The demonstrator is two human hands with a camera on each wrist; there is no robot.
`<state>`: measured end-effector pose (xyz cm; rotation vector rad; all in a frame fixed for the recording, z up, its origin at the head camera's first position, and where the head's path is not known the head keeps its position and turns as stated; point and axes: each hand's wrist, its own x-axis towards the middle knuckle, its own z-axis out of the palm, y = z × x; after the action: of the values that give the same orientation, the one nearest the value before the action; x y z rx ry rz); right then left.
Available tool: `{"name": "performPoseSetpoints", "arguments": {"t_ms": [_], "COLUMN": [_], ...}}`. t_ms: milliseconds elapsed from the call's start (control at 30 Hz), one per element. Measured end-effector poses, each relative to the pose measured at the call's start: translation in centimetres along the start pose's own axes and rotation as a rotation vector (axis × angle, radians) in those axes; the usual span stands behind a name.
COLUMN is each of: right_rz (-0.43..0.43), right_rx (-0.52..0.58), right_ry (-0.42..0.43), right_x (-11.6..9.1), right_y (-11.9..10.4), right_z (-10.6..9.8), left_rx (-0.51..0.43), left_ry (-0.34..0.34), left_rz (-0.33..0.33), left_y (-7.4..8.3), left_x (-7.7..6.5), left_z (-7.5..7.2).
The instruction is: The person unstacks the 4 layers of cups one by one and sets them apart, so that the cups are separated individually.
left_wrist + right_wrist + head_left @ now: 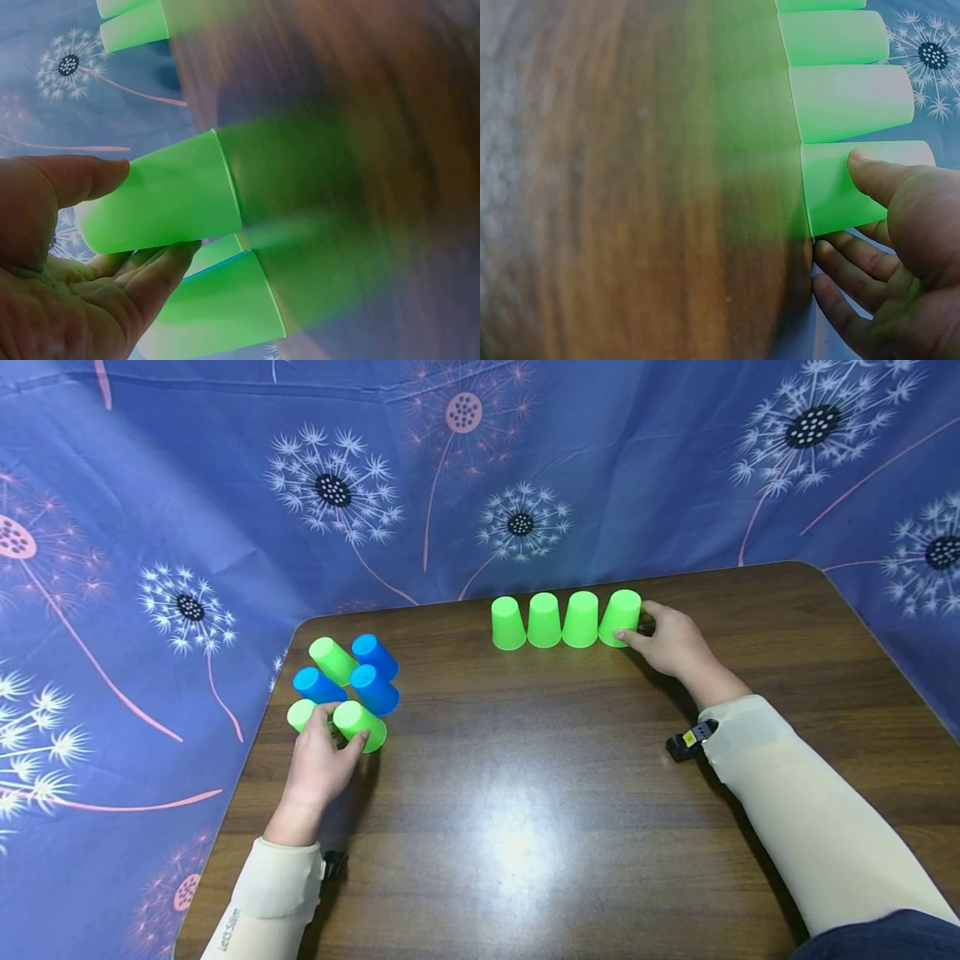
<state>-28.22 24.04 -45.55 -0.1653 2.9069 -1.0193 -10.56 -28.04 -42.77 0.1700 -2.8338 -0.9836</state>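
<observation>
My right hand (675, 642) grips the rightmost green cup (621, 614) of a row of upside-down green cups near the table's back edge. In the right wrist view, the thumb lies on that cup's (840, 184) near side and the other fingers are behind it. On the left, my left hand (322, 760) holds a green cup (362, 725) between thumb and fingers at the front of a cluster. Right behind that hand stands another green cup (302, 714), partly hidden by the fingers. Blue cups (375, 690) and one more green cup (332, 660) stand upside down behind them.
The other green cups in the row, such as the leftmost one (508, 624), stand side by side. A brown wooden table (525, 760) carries everything. Blue cloth (645, 460) with dandelion prints hangs behind and to the left. A small camera (686, 743) sits at the right wrist.
</observation>
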Motion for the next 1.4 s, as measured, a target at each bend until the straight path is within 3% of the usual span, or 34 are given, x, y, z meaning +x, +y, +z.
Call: {"name": "performPoseSetpoints", "arguments": {"t_ms": [400,667,900,1133,1400], "right_rz": [-0.011,-0.006,-0.006,-0.001,-0.010], "right_rx": [0.003,0.011,0.015,0.004,0.006], "right_ry": [0.011,0.013,0.014,0.010,0.014], "right_x": [-0.1,-0.2,-0.2,0.0,-0.1], "right_y": [0.0,0.1,0.1,0.1,0.2], "right_z": [0.0,0.0,0.0,-0.1,0.1], "left_rx": [0.023,-0.007,-0.065,-0.208,-0.258], "left_ry": [-0.012,0.075,0.118,0.066,-0.051], "left_rz": [0.006,0.118,0.201,0.296,0.300], "left_y": [0.3,2.2,4.7,8.3,10.8], "left_x": [-0.1,0.2,1.3,3.2,6.8], "left_z": [-0.2,-1.3,-1.5,0.5,4.2]}}
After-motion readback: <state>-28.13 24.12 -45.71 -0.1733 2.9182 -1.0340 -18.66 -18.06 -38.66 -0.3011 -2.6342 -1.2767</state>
